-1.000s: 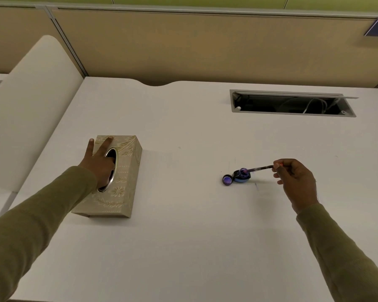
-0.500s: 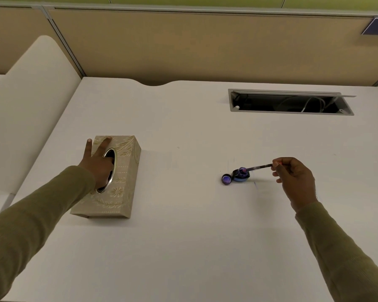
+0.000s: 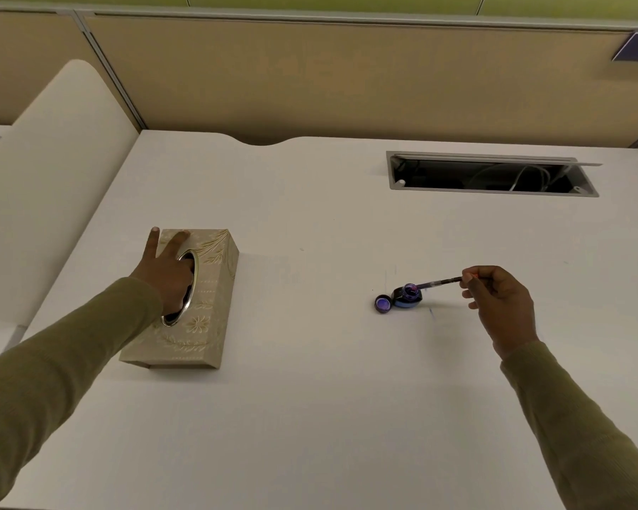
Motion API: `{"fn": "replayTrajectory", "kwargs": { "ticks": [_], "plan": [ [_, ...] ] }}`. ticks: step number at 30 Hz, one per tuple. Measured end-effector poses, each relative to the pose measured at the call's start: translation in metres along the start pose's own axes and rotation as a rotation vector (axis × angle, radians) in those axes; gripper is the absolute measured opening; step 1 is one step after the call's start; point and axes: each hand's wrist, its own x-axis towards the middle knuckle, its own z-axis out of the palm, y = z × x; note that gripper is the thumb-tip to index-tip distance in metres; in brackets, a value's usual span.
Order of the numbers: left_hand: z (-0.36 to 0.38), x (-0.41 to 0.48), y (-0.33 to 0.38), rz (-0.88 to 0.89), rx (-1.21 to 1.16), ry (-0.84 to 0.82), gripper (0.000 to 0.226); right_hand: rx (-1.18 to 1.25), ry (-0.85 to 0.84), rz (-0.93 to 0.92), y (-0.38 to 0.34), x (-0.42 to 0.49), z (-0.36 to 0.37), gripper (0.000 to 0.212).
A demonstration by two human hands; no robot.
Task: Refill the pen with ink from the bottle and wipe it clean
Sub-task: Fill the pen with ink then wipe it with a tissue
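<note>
A small open ink bottle [image 3: 407, 297] with purple ink stands on the white desk [image 3: 310, 417], its cap [image 3: 383, 303] lying upside down just left of it. My right hand [image 3: 501, 303] pinches the back end of a thin dark pen [image 3: 439, 282], whose tip rests in the bottle's mouth. My left hand [image 3: 166, 274] lies on a beige embossed tissue box [image 3: 207, 325] at the left, with some fingers reaching into its oval slot and two fingers spread on the top. Whether those fingers grip a tissue is hidden.
An open cable slot [image 3: 490, 176] with wires is cut into the desk at the back right. A tan partition wall [image 3: 347, 75] closes the far edge. A cream rounded divider [image 3: 45, 178] stands at the left. Faint ink marks [image 3: 432, 314] lie beside the bottle.
Almost nothing has moved. My left hand stays in the tissue box slot and my right hand keeps the pen tip in the bottle.
</note>
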Motion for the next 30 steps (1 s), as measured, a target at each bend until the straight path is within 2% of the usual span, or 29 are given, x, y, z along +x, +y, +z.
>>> {"fn": "replayTrajectory", "kwargs": {
  "ticks": [5, 10, 14, 23, 25, 30],
  "plan": [
    [0.000, -0.003, 0.004, -0.067, 0.015, -0.037, 0.022, -0.013, 0.002, -0.002, 0.001, 0.001, -0.001, 0.010],
    [0.002, 0.002, 0.004, -0.072, 0.015, -0.089, 0.031, -0.010, 0.005, -0.007, 0.003, 0.001, 0.000, 0.011],
    [0.004, 0.005, 0.003, -0.070, -0.034, -0.115, 0.021, 0.001, 0.011, -0.011, 0.002, 0.003, 0.004, 0.011],
    [0.012, 0.008, 0.003, -0.093, -0.123, -0.067, 0.008, -0.004, 0.009, -0.013, 0.005, 0.006, 0.004, 0.011],
    [0.013, 0.008, 0.004, -0.099, -0.092, -0.073, 0.017, 0.000, 0.008, -0.015, 0.005, 0.005, 0.005, 0.011],
    [0.012, 0.008, 0.009, -0.101, -0.003, -0.036, 0.059, 0.003, 0.017, -0.016, 0.007, 0.005, 0.007, 0.012]
  ]
}}
